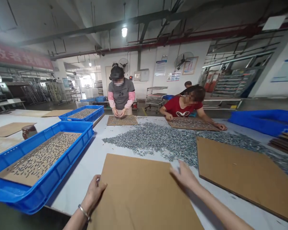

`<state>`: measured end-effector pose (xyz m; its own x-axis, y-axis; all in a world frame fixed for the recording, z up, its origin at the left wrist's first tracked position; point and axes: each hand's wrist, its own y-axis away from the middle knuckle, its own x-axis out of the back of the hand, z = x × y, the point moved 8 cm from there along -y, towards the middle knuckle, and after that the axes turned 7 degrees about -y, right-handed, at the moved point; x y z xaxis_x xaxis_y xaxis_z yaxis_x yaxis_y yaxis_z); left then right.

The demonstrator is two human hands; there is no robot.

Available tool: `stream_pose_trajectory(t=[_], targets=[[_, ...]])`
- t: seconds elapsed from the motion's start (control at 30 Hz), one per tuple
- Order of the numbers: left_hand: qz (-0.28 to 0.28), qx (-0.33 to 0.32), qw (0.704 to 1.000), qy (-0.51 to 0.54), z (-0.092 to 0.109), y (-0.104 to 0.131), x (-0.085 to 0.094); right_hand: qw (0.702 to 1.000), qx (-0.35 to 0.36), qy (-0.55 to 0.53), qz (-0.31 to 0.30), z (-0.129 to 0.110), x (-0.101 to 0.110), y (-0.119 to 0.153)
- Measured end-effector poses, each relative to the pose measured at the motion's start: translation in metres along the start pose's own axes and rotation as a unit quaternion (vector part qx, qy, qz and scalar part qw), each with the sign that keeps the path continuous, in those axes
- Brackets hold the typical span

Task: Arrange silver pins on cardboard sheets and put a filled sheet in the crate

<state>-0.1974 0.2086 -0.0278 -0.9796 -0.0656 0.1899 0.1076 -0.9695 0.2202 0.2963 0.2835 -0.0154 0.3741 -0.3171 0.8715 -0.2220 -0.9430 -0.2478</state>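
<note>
A bare brown board (144, 195), flat and rectangular, lies in front of me at the bottom of the head view. My left hand (94, 190), with a bracelet at its wrist, is closed on the board's left edge, thumb on top and the other fingers partly hidden. At the far right corner, my right hand (184, 175) grips the board's edge, slightly blurred. Beyond both hands spreads a large heap of small, shiny grey-blue pieces (158, 137), too small to name surely. Another brown board (241, 172) rests to the right with one small piece on it.
At left, a blue tray (86, 140) holds a board covered with small pieces; another blue tray (99, 113) stands behind. Two people (121, 89) (187, 105) work across the white table (74, 188). Stacked boards (284, 143) and a blue bin (261, 118) are at right.
</note>
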Motion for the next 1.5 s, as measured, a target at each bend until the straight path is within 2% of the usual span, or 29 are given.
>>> stream_pose_trajectory(t=[0.07,0.13,0.2,0.27,0.3,0.4,0.47,0.53,0.57,0.63,0.7,0.77,0.83,0.9,1.0,1.17,1.3,1.5], targets=[[0.021,-0.012,0.993,-0.118,-0.012,0.001,0.006,0.994,0.0,0.03,-0.103,0.0,-0.051,0.028],[0.062,-0.055,0.961,-0.264,-0.005,0.0,0.011,0.993,0.007,0.06,-0.097,0.0,-0.075,0.051],[0.12,-0.133,0.902,-0.393,0.015,-0.001,0.006,0.993,0.016,0.079,-0.091,0.001,-0.085,0.067],[0.142,-0.214,0.838,-0.481,0.033,-0.003,-0.015,0.991,0.019,0.095,-0.092,0.004,-0.085,0.075],[0.13,-0.244,0.814,-0.511,0.037,-0.006,-0.03,0.99,0.018,0.102,-0.095,0.006,-0.083,0.075],[0.032,-0.297,0.769,-0.566,0.033,-0.02,-0.08,0.99,0.031,0.099,-0.097,0.003,-0.069,0.06],[-0.031,-0.319,0.75,-0.579,0.026,-0.027,-0.108,0.992,0.07,0.067,-0.08,-0.015,-0.061,0.036],[-0.07,-0.327,0.743,-0.58,0.019,-0.033,-0.128,0.99,0.122,0.03,-0.069,-0.047,-0.06,0.002],[-0.081,-0.326,0.743,-0.58,0.017,-0.035,-0.135,0.987,0.141,0.018,-0.08,-0.065,-0.066,-0.018],[-0.092,-0.324,0.744,-0.577,0.013,-0.039,-0.145,0.978,0.162,0.004,-0.134,-0.105,-0.091,-0.057],[-0.097,-0.322,0.744,-0.577,0.009,-0.043,-0.153,0.971,0.153,0.008,-0.183,-0.139,-0.123,-0.093],[-0.096,-0.316,0.745,-0.58,0.004,-0.047,-0.159,0.966,0.154,0.023,-0.205,-0.168,-0.151,-0.119],[-0.091,-0.306,0.748,-0.582,-0.002,-0.052,-0.161,0.967,0.151,0.033,-0.201,-0.184,-0.171,-0.138],[-0.087,-0.305,0.753,-0.577,-0.006,-0.053,-0.162,0.973,0.15,0.032,-0.172,-0.19,-0.179,-0.15],[-0.087,-0.311,0.758,-0.566,-0.003,-0.05,-0.161,0.978,0.163,0.02,-0.127,-0.188,-0.177,-0.161],[-0.112,-0.312,0.756,-0.564,0.019,-0.036,-0.158,0.98,0.178,0.022,-0.08,-0.185,-0.164,-0.165],[-0.128,-0.297,0.772,-0.548,0.034,-0.029,-0.154,0.977,0.183,0.051,-0.097,-0.186,-0.157,-0.157],[-0.122,-0.29,0.777,-0.545,0.036,-0.03,-0.154,0.98,0.117,0.024,-0.157,-0.18,-0.154,-0.159]])
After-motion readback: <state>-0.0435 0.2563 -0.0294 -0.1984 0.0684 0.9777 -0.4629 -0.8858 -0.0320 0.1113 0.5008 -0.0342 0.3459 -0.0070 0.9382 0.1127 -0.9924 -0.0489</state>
